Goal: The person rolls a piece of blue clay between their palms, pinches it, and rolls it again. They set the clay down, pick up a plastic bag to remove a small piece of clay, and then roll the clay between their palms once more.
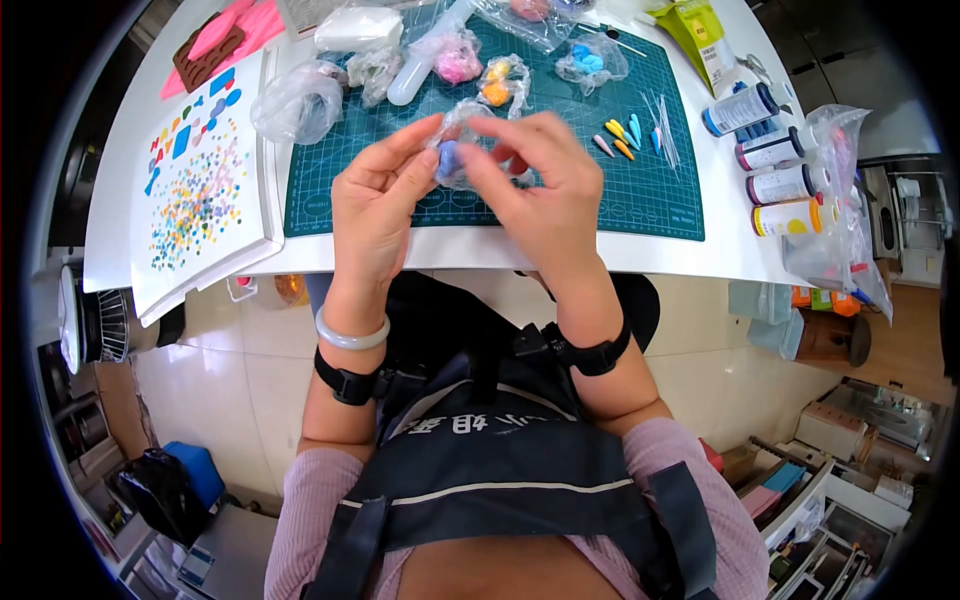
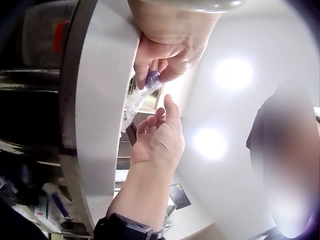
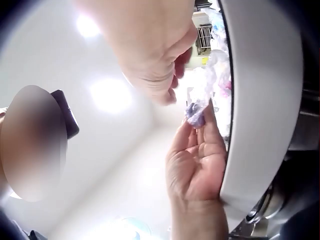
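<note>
Between thumb and fingers, my left hand (image 1: 378,195) pinches a blue-purple lump of soft clay (image 1: 447,160) partly wrapped in clear plastic film (image 3: 216,70). The lump (image 3: 195,116) shows at the fingertips in the right wrist view, with the film trailing off it. My right hand (image 1: 548,180) hovers just beside it, fingers loosely bent and slightly blurred. In the left wrist view the right hand (image 2: 162,140) has nothing in its fingers and is apart from the lump. Both hands are above the front of a green cutting mat (image 1: 650,205).
Behind the hands lie wrapped pink clay (image 1: 457,58), orange clay (image 1: 495,85) and blue clay (image 1: 588,60). Small coloured sticks (image 1: 622,135) lie on the mat's right. Several bottles (image 1: 780,185) line the right edge. A white board (image 1: 255,200) with small coloured pieces is at left.
</note>
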Demonstrator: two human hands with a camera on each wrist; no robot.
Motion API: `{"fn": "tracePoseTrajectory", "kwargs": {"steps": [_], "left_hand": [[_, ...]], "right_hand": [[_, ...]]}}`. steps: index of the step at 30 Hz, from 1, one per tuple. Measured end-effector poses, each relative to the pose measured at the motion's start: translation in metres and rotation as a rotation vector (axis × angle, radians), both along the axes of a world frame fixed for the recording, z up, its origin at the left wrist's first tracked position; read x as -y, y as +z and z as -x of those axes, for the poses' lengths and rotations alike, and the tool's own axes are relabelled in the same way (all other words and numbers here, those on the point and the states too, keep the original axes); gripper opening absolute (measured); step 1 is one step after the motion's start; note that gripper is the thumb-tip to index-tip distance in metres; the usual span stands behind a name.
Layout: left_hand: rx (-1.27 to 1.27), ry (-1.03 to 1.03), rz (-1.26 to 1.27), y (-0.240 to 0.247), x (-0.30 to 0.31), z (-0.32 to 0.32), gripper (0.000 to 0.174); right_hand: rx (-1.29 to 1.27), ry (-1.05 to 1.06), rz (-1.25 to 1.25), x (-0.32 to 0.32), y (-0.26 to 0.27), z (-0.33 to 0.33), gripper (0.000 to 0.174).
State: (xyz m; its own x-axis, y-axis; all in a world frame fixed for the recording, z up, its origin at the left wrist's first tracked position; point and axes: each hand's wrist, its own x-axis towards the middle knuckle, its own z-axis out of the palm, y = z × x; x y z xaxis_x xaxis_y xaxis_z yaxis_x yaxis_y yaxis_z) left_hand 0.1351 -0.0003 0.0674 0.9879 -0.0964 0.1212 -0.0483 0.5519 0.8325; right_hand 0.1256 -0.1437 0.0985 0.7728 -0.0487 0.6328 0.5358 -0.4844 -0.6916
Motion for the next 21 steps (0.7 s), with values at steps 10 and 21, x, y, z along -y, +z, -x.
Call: {"fn": "tracePoseTrajectory", "kwargs": {"steps": [10,21], "left_hand": [[0.061,-0.011,-0.05,-0.005,-0.004,0.0,0.033],[0.005,-0.078,-0.199,0.002,-0.002,0.003,0.027]], "right_hand": [[-0.14,0.159,-0.053,-0.004,-0.008,0.007,0.016],[-0.319,0.32,-0.34,0.009,-0.016,0.001,0.018]]}}
